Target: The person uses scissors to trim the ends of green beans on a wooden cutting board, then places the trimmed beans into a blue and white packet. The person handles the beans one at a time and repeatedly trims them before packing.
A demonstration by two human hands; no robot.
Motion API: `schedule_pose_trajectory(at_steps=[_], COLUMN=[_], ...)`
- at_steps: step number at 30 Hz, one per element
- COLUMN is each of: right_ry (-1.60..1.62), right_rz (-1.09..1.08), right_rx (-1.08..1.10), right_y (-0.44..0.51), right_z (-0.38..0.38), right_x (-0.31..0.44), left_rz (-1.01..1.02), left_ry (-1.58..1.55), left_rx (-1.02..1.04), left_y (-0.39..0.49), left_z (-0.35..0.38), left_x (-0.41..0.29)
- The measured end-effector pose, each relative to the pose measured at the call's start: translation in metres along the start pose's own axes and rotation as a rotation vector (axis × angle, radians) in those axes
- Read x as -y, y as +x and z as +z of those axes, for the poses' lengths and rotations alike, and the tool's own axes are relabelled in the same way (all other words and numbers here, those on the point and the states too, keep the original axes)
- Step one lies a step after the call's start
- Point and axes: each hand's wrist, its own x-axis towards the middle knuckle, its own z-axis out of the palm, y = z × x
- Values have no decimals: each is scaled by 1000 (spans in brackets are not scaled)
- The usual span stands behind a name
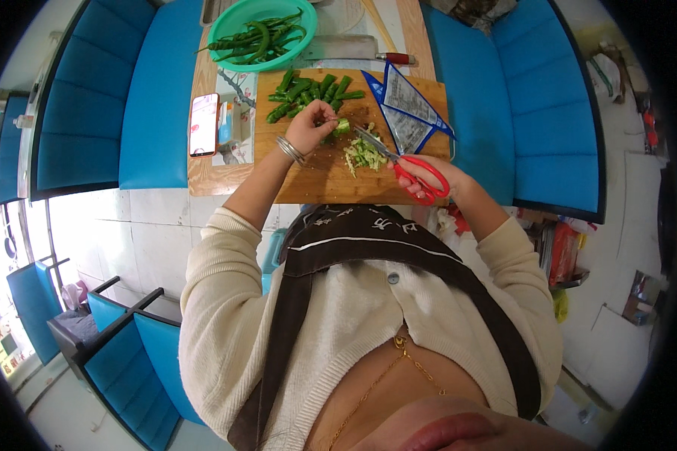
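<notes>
My left hand [311, 125], with bangles at the wrist, is over the wooden cutting board [310, 189], its thumb and fingers pinched at a piece of green pepper [343, 125]. Part of that piece is hidden under the fingers. Red-handled scissors [379, 146] are gripped in my right hand [454, 176], blades pointing toward the left hand and slightly parted. Pale pepper cores and seeds [365, 157] lie in a small heap beneath the blades. Cut lengths of green pepper [299, 90] are piled at the board's far left.
Beyond the board stand a green plastic basin [217, 28] of long whole peppers [266, 39] and a cleaver [341, 47]. A folded blue-edged plastic packet [409, 107] rests on the board's right. A lit phone [204, 125] lies left. Blue bench seats [158, 101] flank the table.
</notes>
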Motion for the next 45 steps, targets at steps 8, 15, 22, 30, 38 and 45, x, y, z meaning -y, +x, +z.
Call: schedule_pose_trajectory(at_steps=[8, 15, 22, 30, 38, 45], right_ry=[-999, -1402, -1425, -1253, -1255, -1208], right_rz=[-323, -182, -863, -910, -974, -1000], right_rx=[-718, -853, -755, -769, -747, -802], right_y=[61, 98, 90, 104, 107, 109], right_z=[-26, -18, 22, 31, 24, 24], right_x=[-37, -41, -12, -16, -18, -21], left_rz=[-223, -526, -551, -405, -249, -279], left_ry=[83, -383, -315, -308, 141, 60], left_rx=[-227, -277, -514, -456, -375, -364], left_y=[-17, -20, -22, -26, -34, -35], left_z=[21, 40, 58, 69, 77, 79], left_x=[15, 51, 30, 30, 21, 11])
